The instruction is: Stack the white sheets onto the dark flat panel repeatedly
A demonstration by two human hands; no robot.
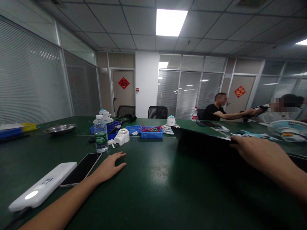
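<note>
My right hand (261, 153) grips the top edge of a thin black panel (206, 143), fingers over the far side and thumb hidden. The panel is tilted above the green table (148, 198), and its lower part is lost in dark shadow; I cannot tell whether it is a laptop lid. On the left, my left hand (109, 167) rests palm down on the table with its fingers apart, holding nothing. Beside its wrist lies a smartphone (82, 169) with a dark screen. A clear water bottle (101, 135) with a green label stands just beyond that hand.
A white power bank (44, 185) with a cable lies at lower left. Farther back are a metal dish (59, 128), a white plastic housing (122, 136), a blue tray (151, 134) of coloured wires and small fan parts (171, 121). Two people sit at the far right.
</note>
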